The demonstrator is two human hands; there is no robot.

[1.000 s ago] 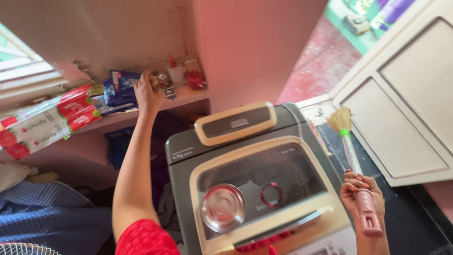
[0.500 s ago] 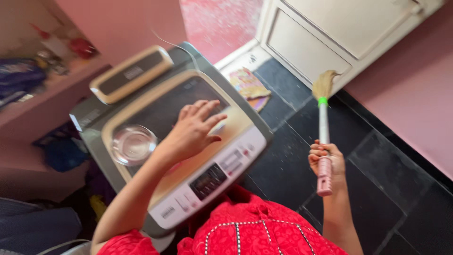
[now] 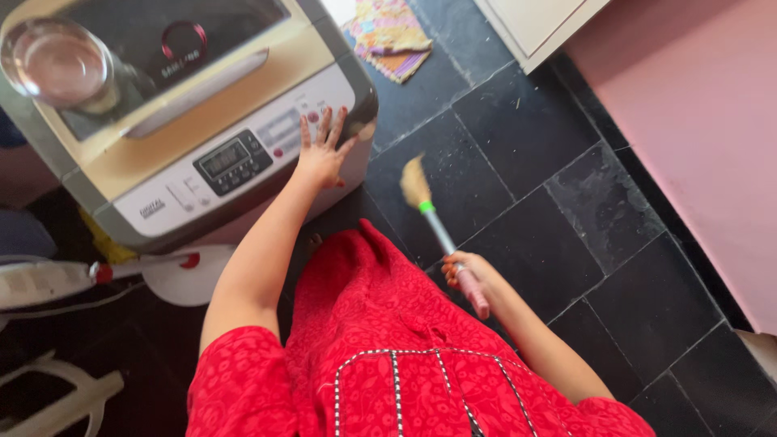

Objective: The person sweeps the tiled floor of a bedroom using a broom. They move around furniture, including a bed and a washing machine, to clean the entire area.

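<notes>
On the washer's [image 3: 162, 137] front corner our left hand [image 3: 322, 158] rests, fingers spread; our right hand [image 3: 468, 271] is clamped on a broom [image 3: 437, 226] over dark tiles [image 3: 566, 202]

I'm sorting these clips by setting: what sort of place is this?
Most likely a home laundry or utility corner. A top-loading grey and cream washing machine stands on a dark stone tile floor; the left hand rests on its control panel, and the right hand holds a small straw hand broom.

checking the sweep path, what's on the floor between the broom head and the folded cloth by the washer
Only bare dark floor tiles and their seams lie between the broom and the cloth, going by the head view.
</notes>
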